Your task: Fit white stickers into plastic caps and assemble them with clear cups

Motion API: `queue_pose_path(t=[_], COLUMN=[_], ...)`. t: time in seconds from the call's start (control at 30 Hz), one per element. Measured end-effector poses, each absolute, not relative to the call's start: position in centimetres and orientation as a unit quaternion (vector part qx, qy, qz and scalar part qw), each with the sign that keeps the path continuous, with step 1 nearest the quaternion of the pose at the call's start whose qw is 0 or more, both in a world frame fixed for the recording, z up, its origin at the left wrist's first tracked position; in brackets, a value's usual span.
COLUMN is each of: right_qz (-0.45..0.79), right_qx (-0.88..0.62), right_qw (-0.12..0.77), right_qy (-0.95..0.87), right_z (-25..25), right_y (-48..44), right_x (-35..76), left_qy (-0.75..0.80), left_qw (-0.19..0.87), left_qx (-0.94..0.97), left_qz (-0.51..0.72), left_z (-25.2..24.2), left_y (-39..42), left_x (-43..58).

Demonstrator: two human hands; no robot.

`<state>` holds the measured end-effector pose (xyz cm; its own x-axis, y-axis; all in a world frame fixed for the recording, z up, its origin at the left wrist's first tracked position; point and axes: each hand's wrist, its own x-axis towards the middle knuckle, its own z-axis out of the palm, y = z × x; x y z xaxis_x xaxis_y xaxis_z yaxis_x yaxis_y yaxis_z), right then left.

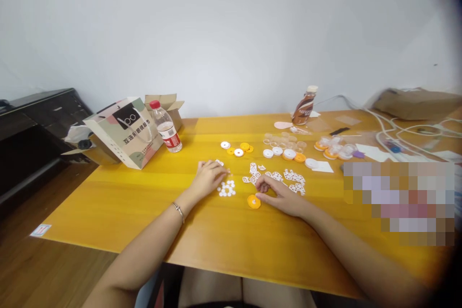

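My left hand (208, 177) rests on the yellow table (151, 211) with its fingers curled together, fingertips beside a cluster of small white discs (226, 188). What it pinches, if anything, is too small to make out. My right hand (280, 193) lies to the right, fingers curled, thumb and fingertips close to an orange cap (254, 201) with a white centre. Between and behind the hands lie several white perforated pieces (293, 176).
Farther back are orange and white caps (238, 149), clear round lids (285, 140), a water bottle (166, 126), a paper bag (124, 131), a cardboard box (169, 105), a brown drink bottle (304, 106) and white cables (404, 134) at the right.
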<state>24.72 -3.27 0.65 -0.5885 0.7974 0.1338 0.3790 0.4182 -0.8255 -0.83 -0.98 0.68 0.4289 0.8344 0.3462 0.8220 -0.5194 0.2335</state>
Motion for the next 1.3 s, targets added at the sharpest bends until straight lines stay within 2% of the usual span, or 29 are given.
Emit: queue_pose_path(t=[0.53,0.63,0.73,0.9,1.3], right_qz=[0.326,0.319,0.303,0.273,0.244], right_qx=[-0.325,-0.340,-0.357,-0.360,-0.362], right_qw=[0.213,0.227,0.255,0.281,0.288], right_qy=[-0.862,-0.855,-0.846,-0.847,-0.852], right_z=[0.4,0.1,-0.4,-1.0,-1.3], right_y=[-3.4,-3.4,-3.2,-3.0,-3.0], right_x=[24.7,24.5,24.3,23.8,23.6], left_qy=[0.421,0.428,0.427,0.344,0.366], left_qw=[-0.120,-0.125,-0.087,-0.022,-0.093], left_qx=[0.894,0.888,0.882,0.911,0.901], left_qz=[0.095,0.113,0.180,0.226,0.213], left_z=[0.3,0.4,0.8,0.8,-0.9], left_y=[-0.2,-0.2,-1.0,-3.2,-3.7], left_x=[0.6,0.9,1.4,3.2,4.6])
